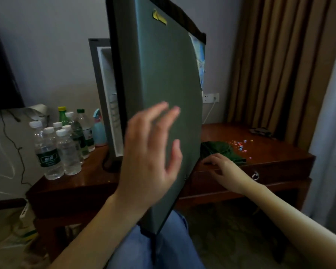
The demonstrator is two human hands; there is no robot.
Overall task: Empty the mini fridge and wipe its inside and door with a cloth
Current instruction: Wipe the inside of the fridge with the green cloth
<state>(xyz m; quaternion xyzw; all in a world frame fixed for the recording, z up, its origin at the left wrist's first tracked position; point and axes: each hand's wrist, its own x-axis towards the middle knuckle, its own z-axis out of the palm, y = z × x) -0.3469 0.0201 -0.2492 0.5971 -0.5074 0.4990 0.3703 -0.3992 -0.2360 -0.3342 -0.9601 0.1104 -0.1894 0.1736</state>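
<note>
now left hand (149,150) spread at the door (163,65) — right hand (219,166) beside cloth (221,149).

Centre frame, a grey-green fridge door (163,74) with a yellow sticker (159,16); right, a dark green cloth (226,152) on a red-brown desk (275,158).

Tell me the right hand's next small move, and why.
Probably pinch the green cloth and lift it off the desk. The right hand rests at its near edge holding nothing, the bottles already stand outside the fridge, and the open left hand is at the door, so wiping looks next.
</note>
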